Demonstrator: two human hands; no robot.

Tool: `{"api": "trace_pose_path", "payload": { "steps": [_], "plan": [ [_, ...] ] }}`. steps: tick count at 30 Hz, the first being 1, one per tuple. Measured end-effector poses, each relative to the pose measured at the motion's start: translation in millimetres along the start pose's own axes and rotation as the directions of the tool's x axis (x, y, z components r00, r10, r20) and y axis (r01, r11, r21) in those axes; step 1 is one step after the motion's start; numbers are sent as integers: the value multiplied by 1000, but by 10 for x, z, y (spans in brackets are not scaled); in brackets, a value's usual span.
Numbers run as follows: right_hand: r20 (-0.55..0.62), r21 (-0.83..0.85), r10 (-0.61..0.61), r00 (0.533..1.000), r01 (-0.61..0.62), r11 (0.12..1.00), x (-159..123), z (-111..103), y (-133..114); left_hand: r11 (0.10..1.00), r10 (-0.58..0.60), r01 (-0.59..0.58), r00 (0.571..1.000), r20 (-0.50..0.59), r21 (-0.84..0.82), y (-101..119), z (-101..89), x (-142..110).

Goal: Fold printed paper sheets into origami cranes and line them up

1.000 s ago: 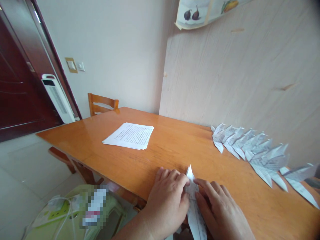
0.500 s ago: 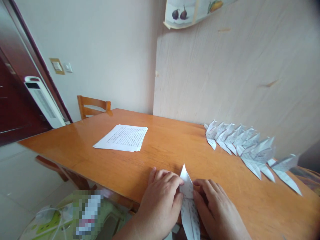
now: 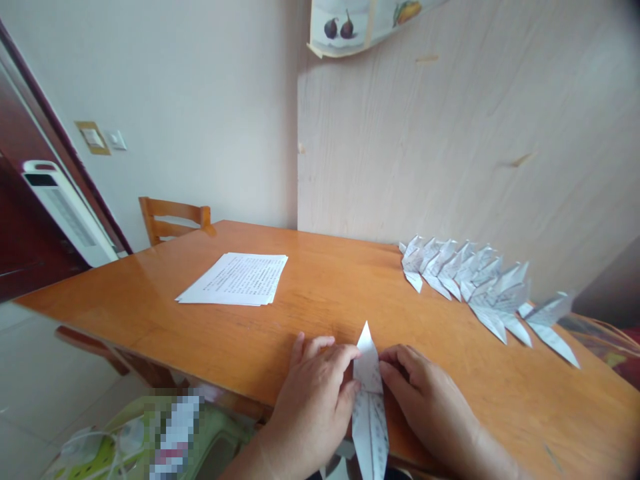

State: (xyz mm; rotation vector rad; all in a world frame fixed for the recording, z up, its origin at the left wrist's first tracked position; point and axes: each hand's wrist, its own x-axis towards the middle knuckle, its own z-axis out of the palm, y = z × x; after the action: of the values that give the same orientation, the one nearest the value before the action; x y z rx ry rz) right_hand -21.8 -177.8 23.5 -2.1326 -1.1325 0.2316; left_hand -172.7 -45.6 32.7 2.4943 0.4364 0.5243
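Observation:
A long, narrow piece of folded paper (image 3: 369, 400) with a pointed tip lies at the table's near edge, printed marks on its lower part and its lower end hanging past the edge. My left hand (image 3: 323, 387) holds its left side with thumb and forefinger, the other fingers resting on the table. On the opposite side, my right hand (image 3: 425, 387) pinches the paper's right edge near the upper half, fingers curled. Several folded paper pieces (image 3: 465, 273) with raised flaps stand in a row at the back right, and a single similar one (image 3: 553, 327) sits at the row's near end.
A stack of printed sheets (image 3: 233, 280) lies on the wooden table (image 3: 320, 280) at left. Behind it is a wooden chair (image 3: 175, 213). A green stool (image 3: 220, 433) holding several items stands below the near edge. The wall panel (image 3: 400, 153) borders the table's back.
The view has turned slightly to the right. Both hands stay at the folded paper, and my right hand has shifted a little toward its upper edge.

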Motion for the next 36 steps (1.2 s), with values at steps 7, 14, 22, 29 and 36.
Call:
{"api": "trace_pose_path", "payload": {
  "steps": [7,14,22,29,36],
  "plan": [
    [136,296,112,984,-149,943,200,-10,-42,999,-23,22,999,-37,-46,2,29,2],
    [201,339,110,973,-175,924,215,46,-95,1000,-4,4,1000,-29,2,7,13,-1],
    [117,232,111,987,-136,963,175,99,-30,1000,-12,12,1000,1,6,1,-2,0],
    [36,125,81,996,-84,989,86,117,-12,1000,1,-1,1000,-27,11,-7,12,-2],
    [-14,57,83,996,-82,995,41,174,27,999,25,-24,999,-30,44,11,-15,-8]
  ]
}}
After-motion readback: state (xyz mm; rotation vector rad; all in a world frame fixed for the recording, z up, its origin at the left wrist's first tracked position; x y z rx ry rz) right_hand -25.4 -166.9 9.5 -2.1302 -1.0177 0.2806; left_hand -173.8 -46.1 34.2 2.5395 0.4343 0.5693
